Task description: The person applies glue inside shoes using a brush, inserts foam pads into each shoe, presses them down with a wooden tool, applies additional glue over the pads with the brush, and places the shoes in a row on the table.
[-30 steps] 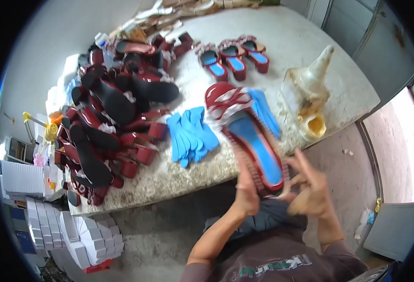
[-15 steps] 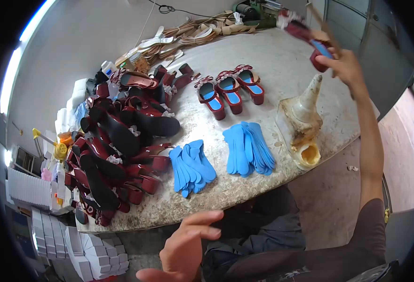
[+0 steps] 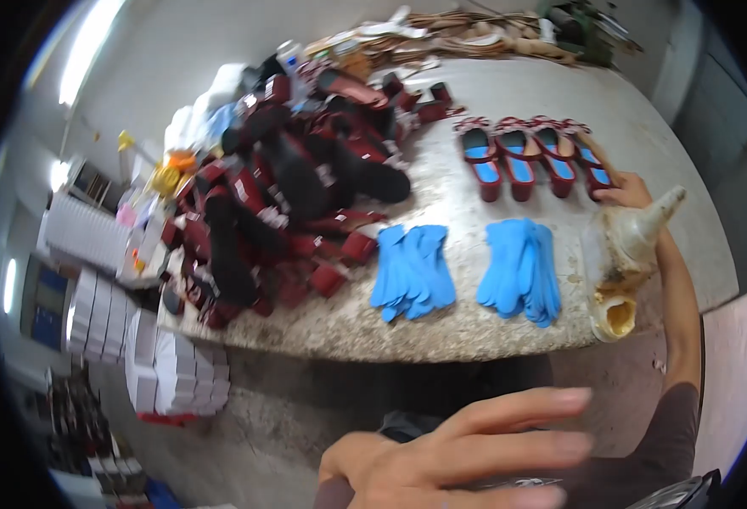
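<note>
Holding a dark red sandal (image 3: 595, 172) by its heel end, the right hand (image 3: 628, 190) reaches across the table (image 3: 683, 127) in the head view; its grip is narrow, but the fingertips are blurred, so how firmly they press cannot be told. A stained white cone (image 3: 632, 242) stands just on the person's side of that grip and hides part of the forearm (image 3: 683, 322). The sandal's strap is hard to make out beside the row of three matching sandals (image 3: 520, 171), just left of the grip. Nearer the person, also left of the grip, lie two bunches of blue insole-shaped pieces (image 3: 519, 271). Farther left, a pile of dark red shoes (image 3: 297, 174) overlaps so heavily that several show little but black soles. The left hand (image 3: 446, 461) is close to the camera, well apart from the right grip, its fingers spread wide and its lower side cut off by the bottom edge.

Half a second ago the right hand held the sandal in the air past the cone's tip; now the sandal is down at the row's right end, making four there. The left hand, more curled then, now stretches its fingers out rightward.
</note>
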A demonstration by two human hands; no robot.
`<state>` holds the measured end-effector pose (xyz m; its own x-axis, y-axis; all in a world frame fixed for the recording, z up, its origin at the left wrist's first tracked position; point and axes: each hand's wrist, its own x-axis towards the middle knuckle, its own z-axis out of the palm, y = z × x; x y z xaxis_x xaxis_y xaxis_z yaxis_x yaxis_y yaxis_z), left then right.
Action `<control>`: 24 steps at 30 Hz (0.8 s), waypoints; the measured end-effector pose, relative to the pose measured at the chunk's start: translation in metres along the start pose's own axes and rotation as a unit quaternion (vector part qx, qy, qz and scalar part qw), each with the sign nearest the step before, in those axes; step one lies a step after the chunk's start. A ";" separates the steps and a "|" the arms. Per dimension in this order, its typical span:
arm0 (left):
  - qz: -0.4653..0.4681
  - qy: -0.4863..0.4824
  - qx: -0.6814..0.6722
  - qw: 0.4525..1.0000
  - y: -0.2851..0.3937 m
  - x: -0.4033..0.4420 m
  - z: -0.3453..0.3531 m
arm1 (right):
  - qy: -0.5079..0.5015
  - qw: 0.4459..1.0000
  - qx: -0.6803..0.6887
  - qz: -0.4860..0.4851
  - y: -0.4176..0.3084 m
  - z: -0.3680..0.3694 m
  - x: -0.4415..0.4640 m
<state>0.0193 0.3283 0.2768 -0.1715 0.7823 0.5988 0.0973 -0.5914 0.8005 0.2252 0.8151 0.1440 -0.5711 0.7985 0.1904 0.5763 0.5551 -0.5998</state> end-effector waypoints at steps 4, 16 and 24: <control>0.007 0.012 0.006 1.000 0.000 -0.013 -0.014 | 0.166 0.976 -0.126 0.061 0.072 -0.049 -0.014; 0.122 0.315 0.513 0.789 0.009 0.004 -0.191 | 0.287 0.944 0.058 0.149 -0.093 -0.110 -0.292; -0.198 0.194 0.818 0.505 -0.062 0.073 -0.352 | 0.138 0.959 0.124 -0.212 -0.243 -0.032 -0.295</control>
<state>-0.3444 0.3531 0.2613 -0.6424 0.4916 0.5879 0.6056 0.7958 -0.0038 0.2719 0.4521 0.2582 -0.5268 0.5629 0.6368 0.1500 0.7991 -0.5822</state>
